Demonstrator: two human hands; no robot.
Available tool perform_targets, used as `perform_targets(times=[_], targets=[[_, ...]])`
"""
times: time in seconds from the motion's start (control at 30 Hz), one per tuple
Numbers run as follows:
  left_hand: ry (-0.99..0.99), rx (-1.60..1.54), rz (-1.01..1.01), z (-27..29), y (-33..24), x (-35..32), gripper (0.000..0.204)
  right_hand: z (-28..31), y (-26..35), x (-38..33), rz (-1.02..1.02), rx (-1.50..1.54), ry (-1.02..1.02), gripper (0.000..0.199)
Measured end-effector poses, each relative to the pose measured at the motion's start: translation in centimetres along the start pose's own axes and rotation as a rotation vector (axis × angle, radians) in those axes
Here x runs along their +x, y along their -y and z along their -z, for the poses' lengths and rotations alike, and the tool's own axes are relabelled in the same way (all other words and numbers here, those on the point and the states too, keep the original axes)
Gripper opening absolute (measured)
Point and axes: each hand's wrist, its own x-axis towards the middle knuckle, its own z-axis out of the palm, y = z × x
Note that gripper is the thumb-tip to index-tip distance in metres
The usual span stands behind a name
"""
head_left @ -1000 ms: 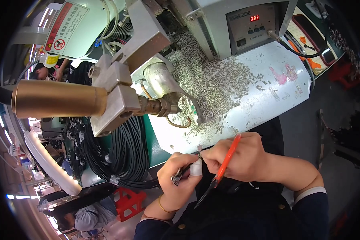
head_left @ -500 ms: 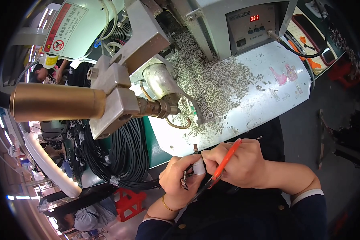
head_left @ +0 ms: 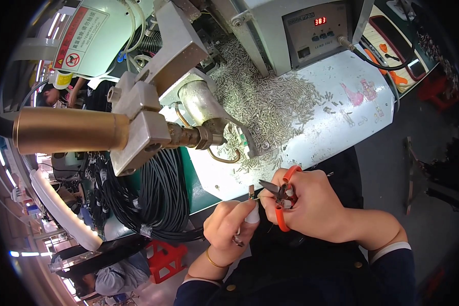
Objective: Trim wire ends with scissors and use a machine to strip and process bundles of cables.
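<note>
Near the front edge of the machine's white plate, my left hand [head_left: 224, 224] pinches a small flat connector [head_left: 251, 190] with a coppery face, its end standing up past my fingertips. A white wrap [head_left: 252, 214] covers one of my left fingers. Small metallic bits show lower in that hand; what they are I cannot make out. Just to the right, my right hand [head_left: 316, 204] is closed round orange-handled cutters [head_left: 271, 187]. Their dark jaws point left toward the connector, apart from it. A thin pale wire [head_left: 258, 197] runs between the connector and my right fingertips.
Countless small metal clippings cover the white plate [head_left: 352, 117]. A brass-coloured cylinder [head_left: 71, 130] on a metal arm overhangs from the left. Coiled black cable [head_left: 160, 194] lies at left, and a control box [head_left: 319, 33] with red digits stands behind. Another person [head_left: 120, 275] sits lower left.
My right hand has turned, swinging the cutters from slanting upright to pointing left, with handles and jaws now in plain sight. My left hand has shifted slightly, and the connector shows more.
</note>
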Motion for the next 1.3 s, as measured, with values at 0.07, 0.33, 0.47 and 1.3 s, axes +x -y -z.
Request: perform_targets(times=[0.07,0.33,0.47,1.3], targets=[[0.002,-0.039,0.037,0.0,0.0,-0.1,0.024,0.1,-0.3,-0.1,-0.004,0.067,0.042,0.011],[-0.119,-0.755,0.692,0.3,-1.0,0.2,0.016,-0.3,-0.7,-0.3,0.184,0.1,0.089,0.019],[-0.159,-0.838,0.755,0.4,-0.8,0.1,0.017,-0.7,-1.0,-0.1,0.192,0.111,0.097,0.021],[-0.175,-0.795,0.817,0.0,-0.6,1.1,0.014,-0.1,-2.1,-0.5,0.038,-0.447,0.253,0.036]])
